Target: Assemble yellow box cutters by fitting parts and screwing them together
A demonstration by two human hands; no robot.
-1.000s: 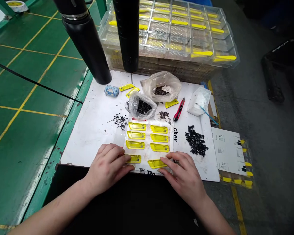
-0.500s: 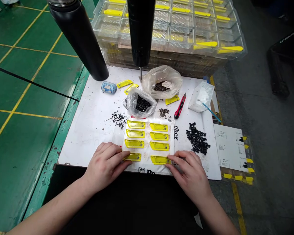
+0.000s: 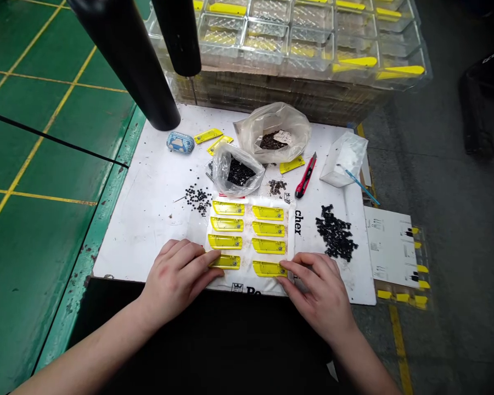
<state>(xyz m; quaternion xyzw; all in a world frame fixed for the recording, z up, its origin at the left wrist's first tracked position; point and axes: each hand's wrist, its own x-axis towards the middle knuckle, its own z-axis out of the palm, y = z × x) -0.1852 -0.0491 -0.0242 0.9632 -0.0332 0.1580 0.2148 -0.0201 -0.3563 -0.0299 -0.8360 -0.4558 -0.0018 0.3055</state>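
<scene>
Yellow plastic pieces lie in two columns on a white printed sheet. My left hand pinches the left end of the bottom-left yellow piece between thumb and forefinger. On the other side, my right hand grips the right end of the bottom-right yellow piece the same way. Above the columns sit an open bag of small black parts and a larger bag of dark brown parts. Small black dots are scattered left of the sheet, and a heap of black clips lies to its right.
A black bottle and a hanging black screwdriver rise at the upper left. A red cutter, a blue tin and a white container stand around the bags. Behind is a clear compartment tray.
The view has shifted slightly, and the hanging screwdriver now appears farther left and higher. The left hand's yellow piece has moved slightly right; both hands keep their grips.
</scene>
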